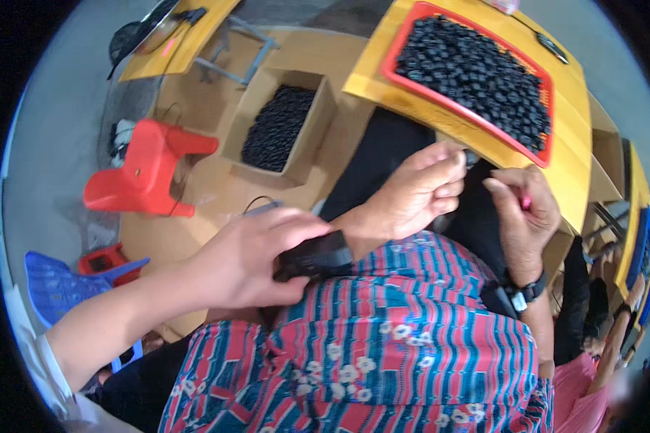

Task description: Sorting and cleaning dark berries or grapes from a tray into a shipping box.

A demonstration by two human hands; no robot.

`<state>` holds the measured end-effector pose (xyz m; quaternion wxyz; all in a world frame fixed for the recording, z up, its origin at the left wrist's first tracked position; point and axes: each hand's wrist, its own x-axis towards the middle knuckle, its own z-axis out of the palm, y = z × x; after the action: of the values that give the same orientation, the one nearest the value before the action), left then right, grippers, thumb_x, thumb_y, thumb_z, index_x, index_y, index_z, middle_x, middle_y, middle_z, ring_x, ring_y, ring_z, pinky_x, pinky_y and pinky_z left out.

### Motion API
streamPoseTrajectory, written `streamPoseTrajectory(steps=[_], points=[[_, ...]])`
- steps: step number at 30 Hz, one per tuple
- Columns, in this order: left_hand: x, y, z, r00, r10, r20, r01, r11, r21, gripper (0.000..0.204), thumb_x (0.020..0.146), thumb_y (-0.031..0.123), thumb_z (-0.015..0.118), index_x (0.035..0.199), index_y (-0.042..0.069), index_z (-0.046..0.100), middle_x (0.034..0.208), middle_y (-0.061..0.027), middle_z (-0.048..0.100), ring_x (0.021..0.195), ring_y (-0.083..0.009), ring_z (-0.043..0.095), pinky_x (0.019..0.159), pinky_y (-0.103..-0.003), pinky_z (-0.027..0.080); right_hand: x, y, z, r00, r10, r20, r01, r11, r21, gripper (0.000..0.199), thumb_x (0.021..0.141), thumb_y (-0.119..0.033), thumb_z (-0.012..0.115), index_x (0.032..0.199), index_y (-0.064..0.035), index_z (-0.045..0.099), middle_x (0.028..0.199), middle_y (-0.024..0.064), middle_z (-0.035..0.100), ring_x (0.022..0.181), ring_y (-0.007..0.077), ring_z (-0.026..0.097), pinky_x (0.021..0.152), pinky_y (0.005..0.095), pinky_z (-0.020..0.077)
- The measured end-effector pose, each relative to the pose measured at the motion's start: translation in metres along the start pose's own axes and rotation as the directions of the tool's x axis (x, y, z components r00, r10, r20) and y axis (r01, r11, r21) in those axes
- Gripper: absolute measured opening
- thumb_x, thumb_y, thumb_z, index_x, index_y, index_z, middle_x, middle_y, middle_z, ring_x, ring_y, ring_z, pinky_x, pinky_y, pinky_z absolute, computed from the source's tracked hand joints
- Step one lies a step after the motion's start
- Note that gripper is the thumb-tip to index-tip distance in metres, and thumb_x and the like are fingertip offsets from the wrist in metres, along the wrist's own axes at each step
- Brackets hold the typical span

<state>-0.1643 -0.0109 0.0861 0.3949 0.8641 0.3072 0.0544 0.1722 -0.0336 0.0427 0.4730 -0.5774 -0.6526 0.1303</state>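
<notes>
My left hand (435, 184) is closed in front of the table edge, with a small dark piece (471, 157) at its fingertips. Fingers curled, my right hand (525, 209) grips a small pink thing (526, 202), mostly hidden in the fist. The two hands are apart. Another person's hand (256, 256) reaches in from the left and holds the black device (318, 255) on my left wrist. Just beyond my hands, a red tray (467, 114) full of small black round parts (477, 72) sits on the yellow table (372, 72).
On the floor to the left stands a cardboard box (316, 137) of black parts. Beside it are a red stool (141, 169) and a blue plastic chair (58, 285). Another yellow table (195, 40) is at the far left. A person in pink (578, 404) works at the right.
</notes>
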Motion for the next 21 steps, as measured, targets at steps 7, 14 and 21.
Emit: streamPoseTrajectory(steps=[7,14,21], points=[[-0.021,-0.005,-0.005,0.969,-0.168,-0.179,0.148,0.981,-0.124,0.055,0.064,0.016,0.069,0.117,0.004,0.060,0.107,-0.0144,0.061,0.089,-0.0281,0.063,0.076,-0.034,0.052,-0.008,-0.003,0.013,0.996,0.069,0.048,-0.074,0.990,0.121,0.011,0.073,0.006,0.067,0.079,-0.0026,0.064,0.067,-0.0014,0.047,0.060,0.0077,0.041,0.055,0.0223,0.0320],[-0.022,-0.025,-0.022,0.953,-0.190,-0.237,0.172,0.980,-0.096,0.053,0.065,0.017,0.068,0.116,0.003,0.061,0.101,-0.0131,0.061,0.082,-0.0226,0.063,0.069,-0.030,0.053,-0.009,-0.003,0.009,0.991,0.099,0.088,-0.107,0.990,0.095,0.008,0.076,0.004,0.066,0.080,-0.0024,0.063,0.067,-0.0007,0.049,0.061,0.0083,0.044,0.057,0.0217,0.0335],[-0.026,-0.032,-0.021,0.918,-0.184,-0.352,0.157,0.982,-0.102,0.060,0.073,0.026,0.070,0.127,0.008,0.052,0.114,-0.0135,0.055,0.099,-0.0254,0.058,0.083,-0.036,0.049,-0.009,-0.005,0.003,0.988,0.123,0.098,-0.125,0.992,0.012,0.008,0.076,0.005,0.065,0.079,-0.0024,0.062,0.067,-0.0003,0.049,0.061,0.0085,0.043,0.057,0.0222,0.0337]])
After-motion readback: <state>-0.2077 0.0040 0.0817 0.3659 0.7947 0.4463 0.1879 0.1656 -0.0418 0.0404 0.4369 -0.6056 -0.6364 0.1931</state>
